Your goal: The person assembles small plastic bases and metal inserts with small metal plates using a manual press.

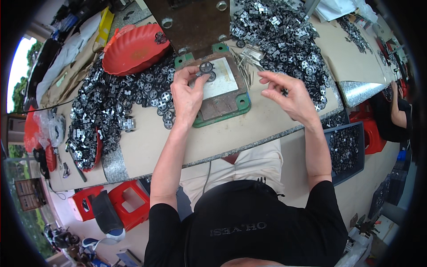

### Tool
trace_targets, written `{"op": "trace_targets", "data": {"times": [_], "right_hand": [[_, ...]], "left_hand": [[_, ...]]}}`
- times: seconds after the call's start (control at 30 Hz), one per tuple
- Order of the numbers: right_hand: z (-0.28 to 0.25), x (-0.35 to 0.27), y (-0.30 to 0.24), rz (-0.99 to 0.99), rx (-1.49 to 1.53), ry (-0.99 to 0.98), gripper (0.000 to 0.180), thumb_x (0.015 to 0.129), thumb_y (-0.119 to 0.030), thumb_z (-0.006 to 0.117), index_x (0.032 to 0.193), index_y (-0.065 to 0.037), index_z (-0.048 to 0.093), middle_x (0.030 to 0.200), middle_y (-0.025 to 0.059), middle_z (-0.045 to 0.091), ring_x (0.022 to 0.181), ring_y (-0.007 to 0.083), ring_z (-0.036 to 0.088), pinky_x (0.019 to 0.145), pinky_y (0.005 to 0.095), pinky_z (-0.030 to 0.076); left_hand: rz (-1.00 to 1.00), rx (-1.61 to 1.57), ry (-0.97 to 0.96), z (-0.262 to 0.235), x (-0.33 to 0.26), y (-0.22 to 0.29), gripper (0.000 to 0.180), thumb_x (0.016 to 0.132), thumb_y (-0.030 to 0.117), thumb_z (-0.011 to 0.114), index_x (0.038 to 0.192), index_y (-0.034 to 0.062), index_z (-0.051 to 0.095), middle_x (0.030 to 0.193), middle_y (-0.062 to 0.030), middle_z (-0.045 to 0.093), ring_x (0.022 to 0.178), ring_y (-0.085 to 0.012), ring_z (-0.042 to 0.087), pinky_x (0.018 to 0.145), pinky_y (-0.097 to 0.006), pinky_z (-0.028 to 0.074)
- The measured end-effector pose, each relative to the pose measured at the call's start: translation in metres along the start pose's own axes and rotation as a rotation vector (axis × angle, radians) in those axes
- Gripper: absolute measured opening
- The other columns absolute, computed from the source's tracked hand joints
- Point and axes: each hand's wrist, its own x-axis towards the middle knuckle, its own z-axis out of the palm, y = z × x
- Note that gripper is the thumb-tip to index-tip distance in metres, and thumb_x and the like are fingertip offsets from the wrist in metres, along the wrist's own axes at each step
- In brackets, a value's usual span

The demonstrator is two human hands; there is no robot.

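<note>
My left hand rests on the press base, a brown plate with green corners. Its fingertips pinch a small round black metal part lying on the white pad of that base. My right hand hovers to the right of the base with its fingers spread; something small and dark sits by its fingertips, and I cannot tell if it is held. A bundle of thin metal pins lies between the base and the right pile of parts.
Heaps of black round parts lie left and right of the base. A red scalloped tray sits at the back left. The dark press column rises behind. A blue bin of parts hangs right. Another person works far right.
</note>
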Motion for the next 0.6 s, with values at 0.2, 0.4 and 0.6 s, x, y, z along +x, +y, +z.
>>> {"op": "trace_targets", "data": {"times": [0.2,0.4,0.6], "right_hand": [[-0.039,0.028,-0.03,-0.123,-0.056,0.114,0.031,0.078,-0.014,0.064,0.108,-0.004,0.06,0.088,0.0067,0.065,0.075,0.0091,0.057,0.063,0.0224,0.045],[-0.073,0.06,-0.071,-0.239,-0.104,0.167,0.029,0.081,-0.016,0.062,0.106,-0.001,0.061,0.086,0.0049,0.065,0.074,0.0085,0.057,0.065,0.0218,0.046],[-0.145,0.15,-0.173,-0.601,-0.192,0.431,0.028,0.09,-0.023,0.047,0.097,-0.002,0.063,0.081,0.0056,0.061,0.064,0.0124,0.054,0.065,0.0269,0.048]], "left_hand": [[0.046,-0.005,0.016,-0.001,0.01,0.009,0.023,0.072,0.01,0.066,0.089,-0.0033,0.061,0.091,-0.0146,0.056,0.082,-0.0207,0.06,0.074,-0.029,0.046],[0.133,0.082,0.082,0.001,-0.004,0.011,0.02,0.069,0.011,0.065,0.082,-0.0029,0.061,0.078,-0.0168,0.06,0.074,-0.0274,0.061,0.07,-0.035,0.047],[0.115,0.055,0.064,-0.002,-0.015,-0.002,0.02,0.069,0.011,0.067,0.083,-0.0023,0.061,0.081,-0.0147,0.059,0.075,-0.0249,0.06,0.071,-0.035,0.045]]}}
